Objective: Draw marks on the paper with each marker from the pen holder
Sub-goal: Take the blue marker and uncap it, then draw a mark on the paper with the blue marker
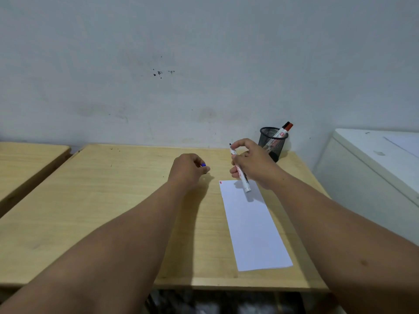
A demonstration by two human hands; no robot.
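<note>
At the far left a second wooden surface (27, 164) stood apart from the desk (113, 211) by a narrow gap. The left hand (189, 169) hovered above the desk's middle, its grip closed on a small blue cap (203, 165) pinched at the fingertips. Just to the right, the right hand (251, 163) gripped a white marker (241, 175), uncapped, its dark tip pointing up and away and its back end hanging over the top of the paper (251, 223). Red and dark printing ran along the marker's barrel, too small to read. The paper, a long white sheet, lay flat on the right half of the desk; a small red mark (221, 182) sat at its far left corner, unreadable. Behind the right hand a black mesh pen holder (273, 141) stood at the desk's back edge against the wall, partly hidden by the fingers. A red-capped marker (284, 130) leaned in it, with a round red label that could not be read. The grey wall (204, 64) bore dark specks and smudges. At the far right stood a white cabinet (374, 159).
</note>
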